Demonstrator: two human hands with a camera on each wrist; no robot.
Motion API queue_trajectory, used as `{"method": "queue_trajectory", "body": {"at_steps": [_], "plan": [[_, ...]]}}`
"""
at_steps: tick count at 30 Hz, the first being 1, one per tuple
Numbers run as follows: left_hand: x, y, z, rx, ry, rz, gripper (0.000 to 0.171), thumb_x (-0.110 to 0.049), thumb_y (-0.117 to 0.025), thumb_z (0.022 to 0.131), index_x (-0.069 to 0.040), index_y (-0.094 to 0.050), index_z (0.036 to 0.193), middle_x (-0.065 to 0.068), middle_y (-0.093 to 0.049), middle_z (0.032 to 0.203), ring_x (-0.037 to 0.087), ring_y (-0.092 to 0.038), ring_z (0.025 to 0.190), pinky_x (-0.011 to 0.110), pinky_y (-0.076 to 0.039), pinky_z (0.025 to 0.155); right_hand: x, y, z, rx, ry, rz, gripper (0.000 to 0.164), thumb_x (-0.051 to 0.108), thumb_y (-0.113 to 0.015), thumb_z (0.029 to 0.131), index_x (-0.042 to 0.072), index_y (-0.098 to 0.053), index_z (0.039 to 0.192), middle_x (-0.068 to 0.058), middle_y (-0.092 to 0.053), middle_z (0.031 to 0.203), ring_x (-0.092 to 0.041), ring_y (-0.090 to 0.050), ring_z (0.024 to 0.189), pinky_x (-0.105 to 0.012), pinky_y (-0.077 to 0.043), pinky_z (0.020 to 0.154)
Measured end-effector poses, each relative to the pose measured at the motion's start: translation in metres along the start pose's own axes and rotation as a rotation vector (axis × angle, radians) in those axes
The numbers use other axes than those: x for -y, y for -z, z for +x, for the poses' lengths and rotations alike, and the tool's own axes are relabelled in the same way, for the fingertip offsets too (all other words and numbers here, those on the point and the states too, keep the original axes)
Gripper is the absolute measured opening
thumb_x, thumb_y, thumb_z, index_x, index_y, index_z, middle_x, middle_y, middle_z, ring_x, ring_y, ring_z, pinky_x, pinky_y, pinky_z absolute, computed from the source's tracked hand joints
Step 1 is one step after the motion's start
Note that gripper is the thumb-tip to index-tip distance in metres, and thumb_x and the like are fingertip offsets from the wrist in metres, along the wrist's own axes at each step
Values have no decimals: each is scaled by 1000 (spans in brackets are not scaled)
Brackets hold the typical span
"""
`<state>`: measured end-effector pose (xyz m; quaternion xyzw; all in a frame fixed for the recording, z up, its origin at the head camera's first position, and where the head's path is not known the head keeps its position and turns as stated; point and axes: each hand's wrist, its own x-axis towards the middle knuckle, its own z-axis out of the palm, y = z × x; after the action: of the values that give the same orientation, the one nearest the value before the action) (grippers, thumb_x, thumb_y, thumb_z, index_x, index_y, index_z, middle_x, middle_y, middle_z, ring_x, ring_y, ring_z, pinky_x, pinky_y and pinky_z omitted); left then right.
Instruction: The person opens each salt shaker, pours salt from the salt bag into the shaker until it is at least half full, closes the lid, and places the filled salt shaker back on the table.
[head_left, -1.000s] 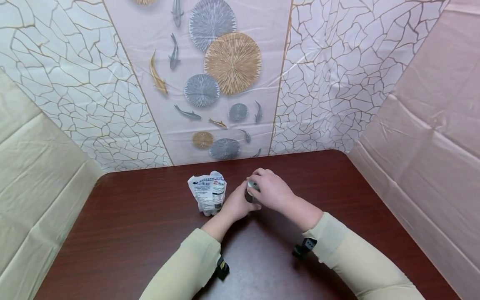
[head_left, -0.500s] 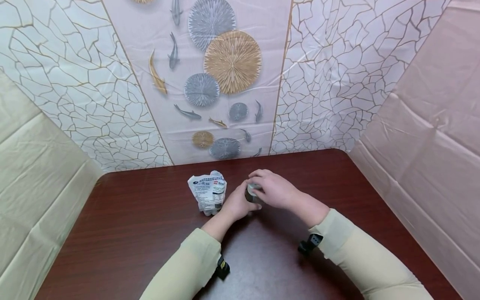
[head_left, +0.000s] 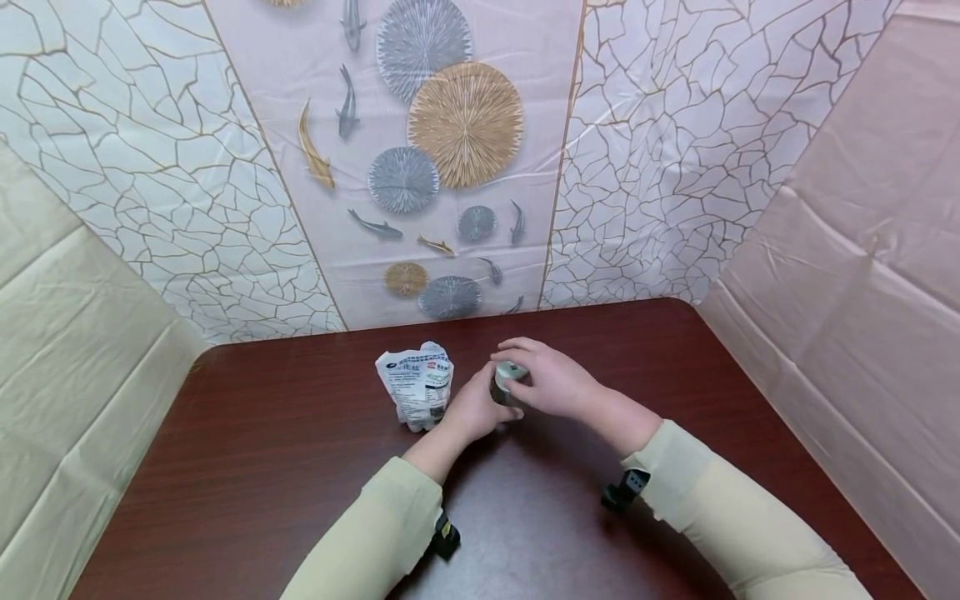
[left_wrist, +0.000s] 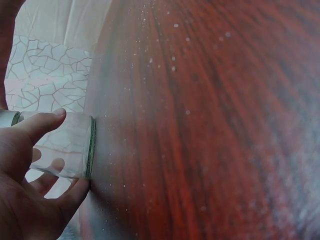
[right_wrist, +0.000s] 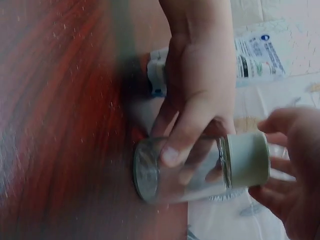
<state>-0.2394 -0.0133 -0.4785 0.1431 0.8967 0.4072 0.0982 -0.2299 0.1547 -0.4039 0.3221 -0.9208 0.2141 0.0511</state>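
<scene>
A clear glass jar (right_wrist: 172,187) with a pale green lid (right_wrist: 248,161) stands upright on the dark red-brown table. My left hand (head_left: 472,410) grips the jar's body, its thumb on one side and fingers round the other, seen through the glass in the right wrist view. Above it, my right hand (head_left: 553,382) holds the lid at its rim, thumb and fingers on opposite sides. In the head view both hands hide most of the jar. The left wrist view shows the jar's base (left_wrist: 91,150) at the table surface.
A white printed bag (head_left: 416,387) stands just left of my left hand. The table (head_left: 262,467) ends at a patterned cloth backdrop (head_left: 465,217), with beige cloth on both sides.
My right wrist and forearm have swung slightly to the right, and the right fingers have shifted round the lid. The left hand, jar and bag stay in place.
</scene>
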Motion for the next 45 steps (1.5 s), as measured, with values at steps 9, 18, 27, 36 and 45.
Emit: {"method": "queue_trajectory", "body": {"at_steps": [9, 18, 27, 36, 45], "plan": [[1, 0, 0, -8, -5, -11, 80, -28, -84, 80, -17, -40, 146, 3, -56, 135, 20, -56, 118, 40, -45, 99, 22, -4, 10, -102, -342, -84, 39, 39, -68, 91, 8, -71, 114, -8, -61, 108, -25, -61, 94, -40, -52, 79], [-1, -1, -4, -19, -13, -45, 71, -24, -84, 80, -13, -46, 139, 6, -59, 132, 21, -57, 116, 40, -45, 98, 31, -5, 18, -58, -411, -192, 40, 45, -69, 90, 8, -71, 104, -8, -58, 96, -23, -60, 81, -37, -52, 70], [0, 0, -2, -7, -23, -49, 78, -24, -84, 80, -14, -41, 145, 5, -57, 135, 21, -55, 120, 40, -44, 101, 31, -1, 15, -33, -305, -225, 34, 36, -71, 90, 6, -74, 108, -8, -61, 102, -24, -62, 91, -38, -52, 79], [0, 0, -1, 0, -21, -33, 79, -28, -84, 80, -17, -41, 145, 5, -57, 137, 20, -55, 122, 40, -44, 101, 25, 2, 11, 50, -210, -192, 37, 30, -67, 94, 8, -69, 124, -8, -60, 119, -26, -57, 107, -39, -51, 86], [-1, 1, -1, 13, -17, -20, 89, -30, -83, 80, -15, -33, 152, 5, -55, 139, 20, -57, 116, 38, -45, 99, 12, 1, 7, 41, -27, -121, 32, 16, -67, 88, 8, -70, 118, -5, -60, 123, -24, -54, 115, -37, -48, 93]]}}
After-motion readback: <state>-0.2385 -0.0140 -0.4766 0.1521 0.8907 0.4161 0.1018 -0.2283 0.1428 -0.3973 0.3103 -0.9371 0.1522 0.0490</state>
